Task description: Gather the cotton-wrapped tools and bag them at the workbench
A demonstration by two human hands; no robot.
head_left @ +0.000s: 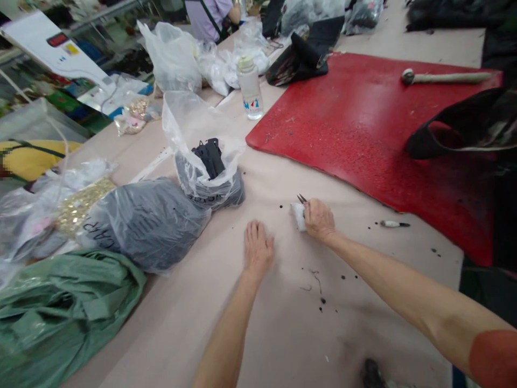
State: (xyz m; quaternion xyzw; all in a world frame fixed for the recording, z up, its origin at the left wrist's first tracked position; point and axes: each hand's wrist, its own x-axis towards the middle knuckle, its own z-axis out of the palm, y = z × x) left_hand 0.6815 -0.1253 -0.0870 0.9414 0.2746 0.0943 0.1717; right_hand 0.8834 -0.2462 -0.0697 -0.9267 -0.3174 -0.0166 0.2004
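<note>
My left hand (257, 249) lies flat, palm down, on the beige table (283, 334) with nothing in it. My right hand (319, 220) is closed around a small pair of thread snips (301, 199) with a white wrapped handle; the dark metal tips stick out past my fingers toward the far side. An open clear plastic bag (202, 156) with black parts in it stands just left of both hands. Black thread scraps (317, 280) lie on the table between my forearms.
A red mat (355, 124) covers the far right, with a wooden-handled tool (444, 77) and dark fabric (464, 129) on it. A water bottle (250, 86), several plastic bags, a green bag (60, 312) and a white marker (391, 223) lie around. Another person (210, 16) sits at the far end.
</note>
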